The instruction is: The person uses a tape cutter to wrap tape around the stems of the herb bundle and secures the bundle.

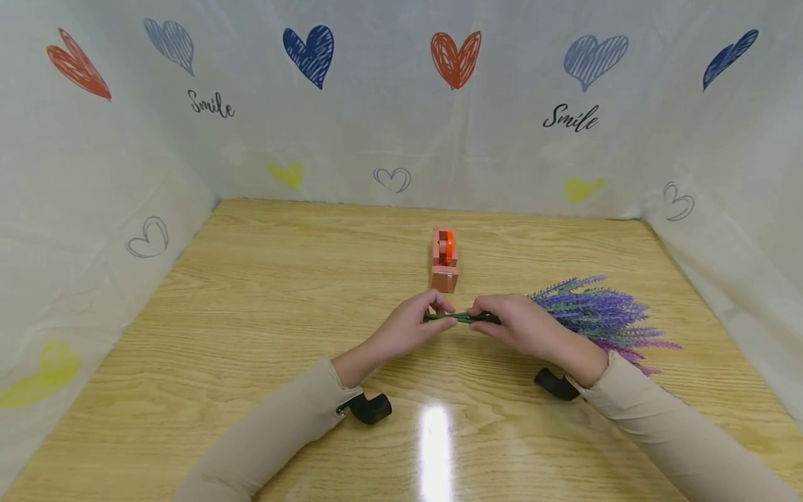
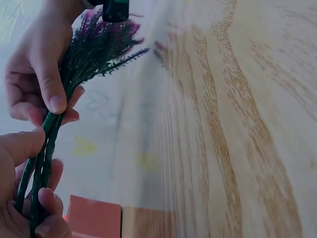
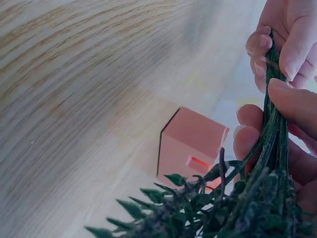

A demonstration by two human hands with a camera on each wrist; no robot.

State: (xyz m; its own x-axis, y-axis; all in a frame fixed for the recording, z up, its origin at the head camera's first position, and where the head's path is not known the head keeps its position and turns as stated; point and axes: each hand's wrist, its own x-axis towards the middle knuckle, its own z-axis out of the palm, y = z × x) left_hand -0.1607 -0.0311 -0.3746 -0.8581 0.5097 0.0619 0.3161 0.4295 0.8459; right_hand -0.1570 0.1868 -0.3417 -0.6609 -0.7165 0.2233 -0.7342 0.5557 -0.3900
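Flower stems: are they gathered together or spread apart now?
Gathered: the left hand and right hand grip the green stems as one narrow bundle. Only the flower heads fan out, beyond the right hand.

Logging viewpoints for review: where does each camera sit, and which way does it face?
Head: worn on the head, facing forward and down at the table; left hand, right hand and both beige sleeves show.
Left wrist: on that wrist, facing the green stems; both hands show.
Right wrist: likewise, facing stems and pink tape dispenser; both hands show.
Both wrist views share the stems and dispenser.
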